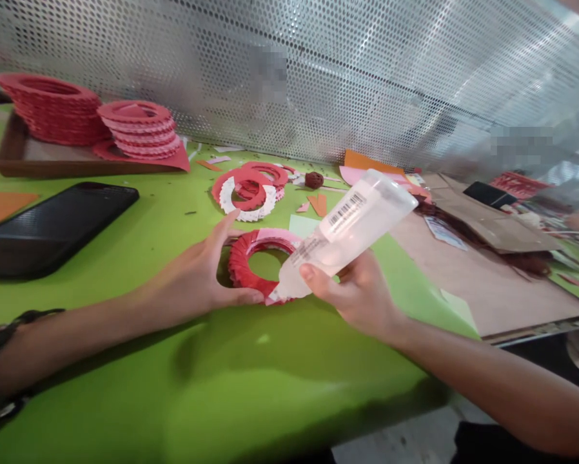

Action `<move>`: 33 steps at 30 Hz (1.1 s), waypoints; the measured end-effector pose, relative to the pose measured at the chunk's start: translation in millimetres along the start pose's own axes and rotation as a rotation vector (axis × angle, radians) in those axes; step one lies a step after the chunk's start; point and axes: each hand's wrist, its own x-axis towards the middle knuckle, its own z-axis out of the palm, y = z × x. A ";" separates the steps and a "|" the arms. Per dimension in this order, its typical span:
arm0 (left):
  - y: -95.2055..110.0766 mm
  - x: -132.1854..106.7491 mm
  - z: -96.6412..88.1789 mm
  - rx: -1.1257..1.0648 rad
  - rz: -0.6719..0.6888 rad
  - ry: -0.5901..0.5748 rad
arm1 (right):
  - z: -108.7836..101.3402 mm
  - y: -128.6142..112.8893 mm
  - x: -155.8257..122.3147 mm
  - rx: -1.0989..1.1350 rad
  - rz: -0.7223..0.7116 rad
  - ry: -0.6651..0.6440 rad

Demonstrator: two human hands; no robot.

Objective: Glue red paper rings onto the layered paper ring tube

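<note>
A red pleated paper ring [245,265] lies on the green table [183,380] on top of a pink ring. My left hand [200,278] curls around the ring's left edge, thumb and fingers pinching it against the table. My right hand [354,293] grips a translucent plastic glue bottle [347,235] with a barcode label. The bottle is tipped over, with its nozzle end down at the ring's near right edge.
More red and white paper rings [248,187] lie behind. A brown tray [16,158] at the far left carries stacks of red rings [139,129]. A black phone [52,225] lies at left. Cardboard and paper scraps [487,258] cover the right. A perforated metal screen [318,71] stands behind.
</note>
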 end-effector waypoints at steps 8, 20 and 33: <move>-10.1 5.0 -1.0 0.120 0.040 0.025 | -11.2 10.0 2.1 -0.020 -0.014 0.033; -11.4 5.2 -0.6 0.119 0.074 0.076 | -25.8 8.1 21.9 0.069 -0.061 0.114; -6.6 12.2 -7.9 0.197 -0.018 -0.082 | -23.6 19.2 15.2 0.021 -0.136 -0.023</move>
